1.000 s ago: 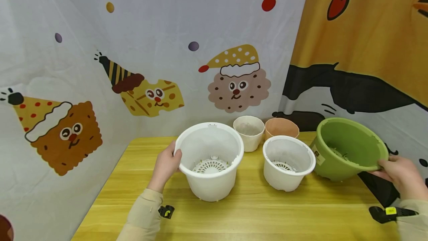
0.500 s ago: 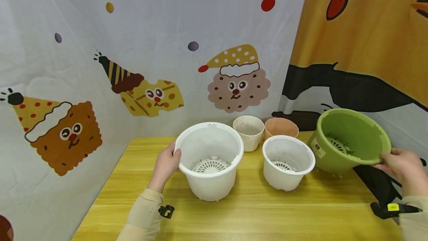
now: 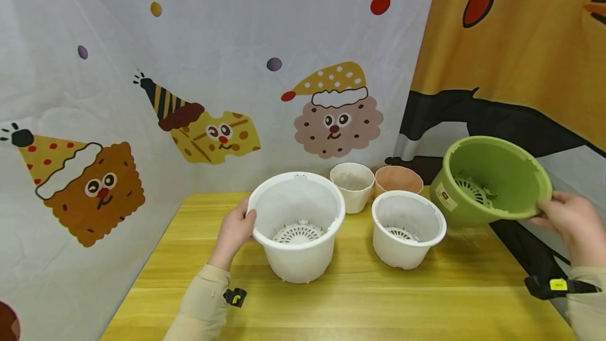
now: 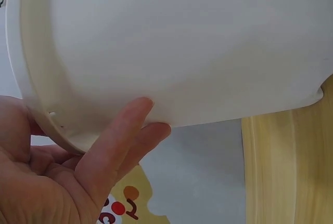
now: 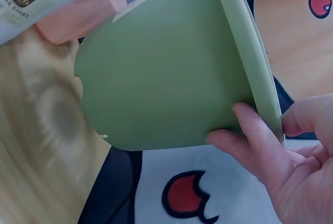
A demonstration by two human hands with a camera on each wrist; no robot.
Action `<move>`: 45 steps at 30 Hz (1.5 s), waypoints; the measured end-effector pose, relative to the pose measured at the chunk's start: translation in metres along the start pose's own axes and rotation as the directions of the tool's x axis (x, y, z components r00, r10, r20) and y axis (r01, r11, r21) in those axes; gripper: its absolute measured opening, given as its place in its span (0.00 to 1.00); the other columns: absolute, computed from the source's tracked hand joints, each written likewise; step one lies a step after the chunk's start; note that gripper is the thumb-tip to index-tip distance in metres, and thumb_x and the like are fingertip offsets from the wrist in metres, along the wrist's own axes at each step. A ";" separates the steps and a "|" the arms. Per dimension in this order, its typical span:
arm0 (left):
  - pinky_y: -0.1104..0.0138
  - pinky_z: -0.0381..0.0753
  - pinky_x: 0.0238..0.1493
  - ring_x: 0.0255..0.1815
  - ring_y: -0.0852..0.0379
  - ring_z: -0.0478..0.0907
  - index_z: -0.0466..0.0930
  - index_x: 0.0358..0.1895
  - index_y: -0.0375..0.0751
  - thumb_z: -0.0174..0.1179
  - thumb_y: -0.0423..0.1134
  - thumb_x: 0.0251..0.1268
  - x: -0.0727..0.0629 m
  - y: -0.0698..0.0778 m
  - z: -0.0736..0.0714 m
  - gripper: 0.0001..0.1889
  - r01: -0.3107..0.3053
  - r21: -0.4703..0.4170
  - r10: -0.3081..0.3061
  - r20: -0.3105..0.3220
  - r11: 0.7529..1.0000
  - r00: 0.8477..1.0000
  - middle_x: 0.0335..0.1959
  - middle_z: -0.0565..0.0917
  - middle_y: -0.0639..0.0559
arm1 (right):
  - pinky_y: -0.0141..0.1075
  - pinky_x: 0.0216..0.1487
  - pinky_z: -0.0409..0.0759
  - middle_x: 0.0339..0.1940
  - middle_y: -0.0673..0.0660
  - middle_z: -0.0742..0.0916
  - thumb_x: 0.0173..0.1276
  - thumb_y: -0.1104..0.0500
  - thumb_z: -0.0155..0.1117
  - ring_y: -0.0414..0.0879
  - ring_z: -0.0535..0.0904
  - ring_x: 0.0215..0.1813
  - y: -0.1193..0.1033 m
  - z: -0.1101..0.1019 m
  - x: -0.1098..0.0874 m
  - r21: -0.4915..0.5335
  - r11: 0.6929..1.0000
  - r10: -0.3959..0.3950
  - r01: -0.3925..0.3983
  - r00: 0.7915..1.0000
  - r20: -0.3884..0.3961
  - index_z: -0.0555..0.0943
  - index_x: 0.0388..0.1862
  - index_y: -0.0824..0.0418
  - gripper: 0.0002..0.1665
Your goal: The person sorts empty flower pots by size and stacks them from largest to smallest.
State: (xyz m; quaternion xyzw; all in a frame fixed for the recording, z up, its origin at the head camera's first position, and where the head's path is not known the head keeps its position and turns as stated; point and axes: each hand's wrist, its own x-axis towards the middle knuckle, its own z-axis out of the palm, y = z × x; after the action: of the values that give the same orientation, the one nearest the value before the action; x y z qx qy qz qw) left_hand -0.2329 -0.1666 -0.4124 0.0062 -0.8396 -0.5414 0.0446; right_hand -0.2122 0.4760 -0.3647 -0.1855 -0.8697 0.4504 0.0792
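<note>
My left hand (image 3: 235, 233) grips the left rim of a large white plastic flowerpot (image 3: 298, 267), thumb over the rim and fingers along the outer wall. This pot stands on the wooden table (image 3: 360, 309), its slotted bottom showing inside. At the right, my right hand (image 3: 572, 221) pinches the rim of a green flowerpot (image 3: 466, 216). Raised over the table's right side, the green pot tilts with its mouth toward me. Its slotted base shows inside, and a label sits on its outer wall. In the right wrist view, fingers (image 5: 255, 135) lie under the rim against the green wall (image 5: 161, 73).
Between the two held pots stands a smaller white slotted pot (image 3: 400, 254). Behind it are a cream pot (image 3: 357, 201) and a terracotta-coloured pot (image 3: 399, 179), near the back edge. A printed cloth (image 3: 213, 25) hangs directly behind the table and along its sides.
My right hand has lifted the green pot up off the table and slightly back to the left, turning its inside more into view. The left hand and white pots have stayed put.
</note>
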 end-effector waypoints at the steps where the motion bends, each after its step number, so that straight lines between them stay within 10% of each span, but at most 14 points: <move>1: 0.60 0.89 0.28 0.36 0.45 0.84 0.71 0.68 0.38 0.47 0.38 0.76 0.000 0.000 0.000 0.21 -0.001 0.001 0.001 0.001 1.000 1.000 0.53 0.80 0.29 | 0.33 0.29 0.87 0.41 0.82 0.75 0.76 0.64 0.38 0.31 0.78 0.21 -0.003 0.001 0.000 -0.004 1.000 -0.005 0.005 1.000 -0.012 0.42 0.70 0.89 0.36; 10: 0.60 0.89 0.28 0.41 0.37 0.83 0.71 0.69 0.38 0.47 0.38 0.76 0.001 -0.001 0.000 0.22 0.003 -0.015 -0.003 0.004 1.000 1.000 0.54 0.79 0.29 | 0.31 0.28 0.86 0.62 0.89 0.63 0.78 0.60 0.37 0.25 0.74 0.22 -0.029 0.004 -0.004 0.006 0.999 -0.049 0.050 0.998 -0.030 0.41 0.73 0.83 0.37; 29: 0.58 0.89 0.30 0.44 0.35 0.82 0.71 0.69 0.38 0.46 0.38 0.76 0.000 -0.002 -0.003 0.22 0.015 -0.061 -0.014 0.022 0.998 1.000 0.55 0.79 0.29 | 0.31 0.30 0.87 0.58 0.81 0.72 0.80 0.55 0.40 0.27 0.78 0.26 -0.076 0.018 -0.006 0.003 0.992 -0.123 0.123 0.992 0.001 0.48 0.75 0.80 0.37; 39: 0.59 0.89 0.30 0.41 0.41 0.83 0.70 0.69 0.38 0.46 0.38 0.76 0.000 0.000 -0.002 0.22 0.017 -0.051 -0.017 0.017 0.999 1.000 0.55 0.79 0.29 | 0.30 0.32 0.87 0.29 0.34 0.80 0.79 0.51 0.47 0.30 0.82 0.30 -0.096 0.023 -0.008 0.103 0.980 -0.177 0.169 0.981 0.078 0.49 0.77 0.76 0.41; 45: 0.59 0.89 0.29 0.41 0.40 0.83 0.72 0.67 0.39 0.47 0.37 0.76 0.000 0.000 -0.002 0.21 0.018 -0.042 -0.018 0.011 0.999 1.000 0.54 0.79 0.30 | 0.30 0.33 0.87 0.31 0.34 0.80 0.78 0.53 0.48 0.31 0.82 0.32 -0.109 0.032 -0.012 0.133 0.968 -0.226 0.213 0.970 0.090 0.52 0.76 0.76 0.39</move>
State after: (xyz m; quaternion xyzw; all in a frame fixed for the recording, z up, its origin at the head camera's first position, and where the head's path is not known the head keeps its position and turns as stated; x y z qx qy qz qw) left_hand -0.2323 -0.1679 -0.4115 0.0101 -0.8280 -0.5595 0.0356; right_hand -0.2385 0.3900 -0.2939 -0.0590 -0.8587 0.5003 0.0942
